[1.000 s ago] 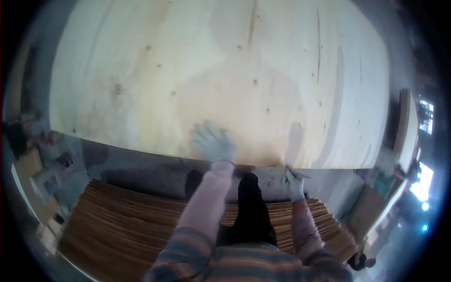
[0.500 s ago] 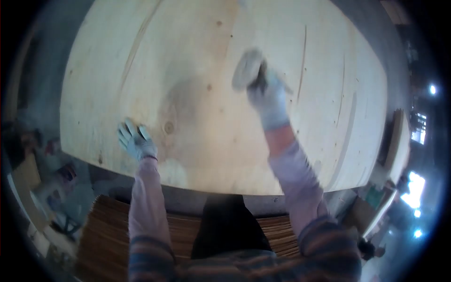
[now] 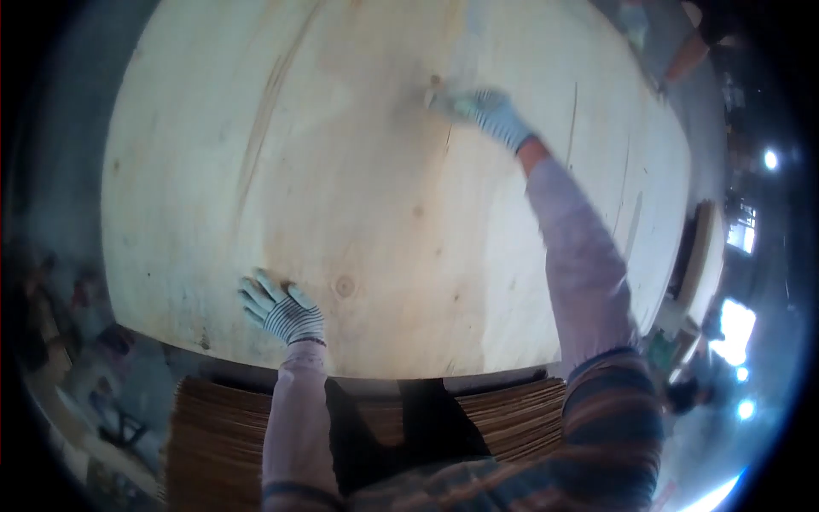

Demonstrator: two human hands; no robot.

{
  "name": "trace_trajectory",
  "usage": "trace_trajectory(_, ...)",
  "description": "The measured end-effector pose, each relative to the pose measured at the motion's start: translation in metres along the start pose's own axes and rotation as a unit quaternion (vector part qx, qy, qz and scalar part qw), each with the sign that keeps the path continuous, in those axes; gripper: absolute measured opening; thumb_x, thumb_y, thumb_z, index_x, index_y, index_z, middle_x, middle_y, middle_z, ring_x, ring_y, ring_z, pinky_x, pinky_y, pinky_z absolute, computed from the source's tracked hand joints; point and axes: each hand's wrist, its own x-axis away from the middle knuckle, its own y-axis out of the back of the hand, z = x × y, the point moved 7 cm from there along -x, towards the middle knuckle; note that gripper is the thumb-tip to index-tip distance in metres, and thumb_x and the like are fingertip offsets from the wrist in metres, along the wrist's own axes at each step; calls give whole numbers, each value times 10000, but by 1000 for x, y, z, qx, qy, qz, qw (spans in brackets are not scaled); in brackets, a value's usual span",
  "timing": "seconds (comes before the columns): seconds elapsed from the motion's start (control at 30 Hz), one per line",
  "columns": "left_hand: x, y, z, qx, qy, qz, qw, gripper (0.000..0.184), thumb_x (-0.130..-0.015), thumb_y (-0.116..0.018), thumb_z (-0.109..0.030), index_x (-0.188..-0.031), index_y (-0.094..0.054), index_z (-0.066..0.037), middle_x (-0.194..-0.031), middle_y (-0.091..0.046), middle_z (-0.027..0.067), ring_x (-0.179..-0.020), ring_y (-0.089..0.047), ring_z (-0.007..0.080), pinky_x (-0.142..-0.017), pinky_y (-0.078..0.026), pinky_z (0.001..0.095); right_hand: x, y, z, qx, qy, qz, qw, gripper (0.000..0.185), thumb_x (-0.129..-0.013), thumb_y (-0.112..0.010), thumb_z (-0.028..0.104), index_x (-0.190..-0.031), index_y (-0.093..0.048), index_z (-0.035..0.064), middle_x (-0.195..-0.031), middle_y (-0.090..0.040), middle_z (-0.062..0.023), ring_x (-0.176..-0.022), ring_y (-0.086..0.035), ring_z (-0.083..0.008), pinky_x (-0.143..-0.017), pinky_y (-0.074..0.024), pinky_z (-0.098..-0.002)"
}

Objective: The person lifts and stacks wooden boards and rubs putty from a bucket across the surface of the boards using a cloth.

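A large pale plywood sheet (image 3: pixel 358 188) with knots and dark cracks spreads out in front of me. My left hand (image 3: pixel 290 311), in a striped white glove, lies on the near left part of the sheet with its fingers spread. Farther out, my right hand (image 3: pixel 490 113), gloved the same way, is closed around what looks like a scraper (image 3: pixel 439 101). That tool is smeared by motion and partly hidden by the fingers. It is close to a knot on the sheet, and I cannot tell whether it touches the surface.
Under the sheet's near edge is a stack of thin brown wood sheets (image 3: pixel 217 435), close to my legs. Another person's arm (image 3: pixel 689 58) shows at the upper right. More boards (image 3: pixel 704 256) stand to the right, and blurred clutter lies at the left.
My right hand has swung up and to the left with the scraper, turning it toward the left. My left hand stays flat on the sheet, while the view has shifted.
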Motion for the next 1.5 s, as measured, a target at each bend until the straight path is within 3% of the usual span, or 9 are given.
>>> trace_trajectory(0.07,-1,3,-1,11,-5,2,1000,665,-908,-432,-376,-1474,-255,-74,-1520,-171,251,-1394,-159,462,-1113,-146,587,59,-69,-36,-346,-21,33,937,289,-927,-557,70,-1187,-609,-45,-1184,-639,-117,-1110,-596,-184,-995,-451,-290)
trace_trajectory(0.37,12,-12,5,47,-20,-25,998,703,-905,-424,-456,-1471,-253,-75,-1530,-140,237,-1397,-107,478,-1115,-108,588,396,-340,52,119,-67,-286,948,275,-819,-649,-2,-1071,-700,97,-1066,-676,-107,-1011,-643,-216,-887,-498,-313)
trace_trajectory(0.6,-51,43,109,109,-356,-23,928,600,-822,-549,-358,-1316,-422,-41,-1306,-434,212,-1251,-349,446,-1032,-282,572,370,-402,106,-467,-213,-352,783,231,-910,-581,57,-1119,-657,-4,-930,-664,-55,-805,-614,-140,-738,-495,-245)
trace_trajectory(0.7,-110,28,213,69,-195,-78,975,562,-832,-549,-302,-1320,-424,-52,-1333,-420,197,-1243,-368,426,-1019,-306,538,330,-378,111,-657,-170,-396,619,254,-924,-585,129,-1104,-650,-38,-908,-660,-44,-755,-586,-124,-680,-483,-264)
trace_trajectory(0.8,-102,31,221,-7,-158,-157,975,532,-848,-528,-281,-1323,-429,-62,-1346,-417,193,-1232,-382,409,-1009,-321,520,285,-334,71,-132,-240,-327,904,259,-907,-603,149,-1110,-658,-2,-862,-692,-50,-745,-605,-98,-710,-497,-273)
trace_trajectory(0.97,-102,22,228,0,-142,-89,986,586,-855,-522,-305,-1343,-390,-9,-1385,-354,239,-1296,-300,467,-1041,-244,591,231,-333,101,-133,-138,-95,977,235,-886,-605,80,-1100,-674,11,-971,-717,-69,-837,-646,-95,-734,-514,-250)
trace_trajectory(1.27,-121,29,227,64,-181,-57,980,610,-828,-535,-328,-1319,-399,7,-1347,-382,247,-1275,-314,481,-1041,-224,616,275,-535,217,-354,-241,-484,763,279,-877,-601,-20,-1154,-631,-31,-1132,-652,-119,-1032,-608,-173,-942,-484,-293)
trace_trajectory(1.4,-168,38,244,110,-378,0,919,604,-787,-574,-344,-1271,-446,-6,-1258,-468,219,-1201,-406,411,-1012,-290,582,225,-590,322,-73,-215,-379,897,304,-872,-525,-76,-1151,-630,-17,-1152,-631,-114,-1075,-607,-229,-946,-486,-303)
trace_trajectory(1.5,-259,63,308,63,-354,8,933,591,-833,-543,-359,-1288,-443,5,-1274,-482,237,-1197,-428,404,-994,-319,577,205,-616,286,-611,-159,-352,691,263,-877,-580,56,-1124,-653,2,-1085,-653,-111,-971,-629,-172,-837,-505,-266)
